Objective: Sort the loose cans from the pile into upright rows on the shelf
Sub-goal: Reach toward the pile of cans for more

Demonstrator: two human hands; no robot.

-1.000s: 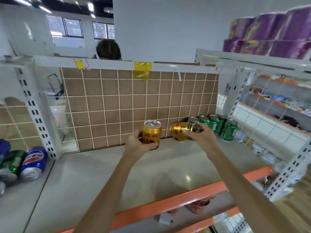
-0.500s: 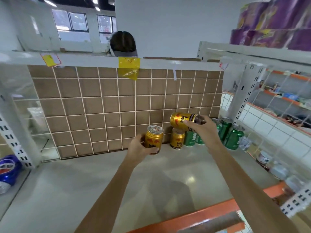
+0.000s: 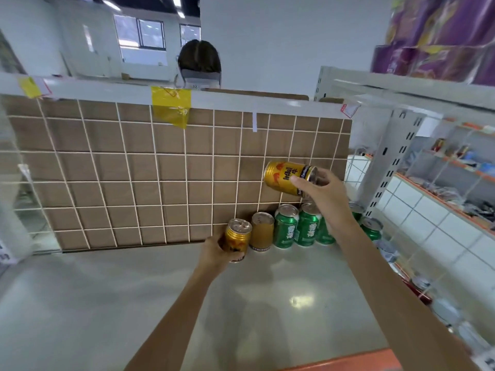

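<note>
1. The left hand [image 3: 215, 253] has its fingers curled around an upright gold can [image 3: 237, 240]. The bottom of this can is on the shelf [image 3: 134, 303] or very close to it; I cannot tell if it touches.
2. Just to the right of the left hand stands a second gold can [image 3: 262, 231], upright, against the back panel [image 3: 134, 178]. The can in the left hand is just beside it.
3. Further right from that hand is a row of green cans [image 3: 286, 226], all upright, close to each other along the back of the shelf. Some of them are partly hidden behind the right forearm.
4. The right hand [image 3: 320, 191] is higher than the left hand, above the green cans. Its thumb and fingers grip one end of a tilted gold can [image 3: 288, 176], which lies almost on its side in the air, with red letters on it. This can touches nothing else.
5. Behind both hands the back panel is brown with a white wire grid. A yellow tag [image 3: 171, 105] hangs on its top rail, up and to the left of the hands.
6. Behind the rail the top of another person's head [image 3: 199, 58] is visible.
7. To the right of the right hand there is a neighbouring shelf unit [image 3: 428, 199] with small goods, too blurred to name.
</note>
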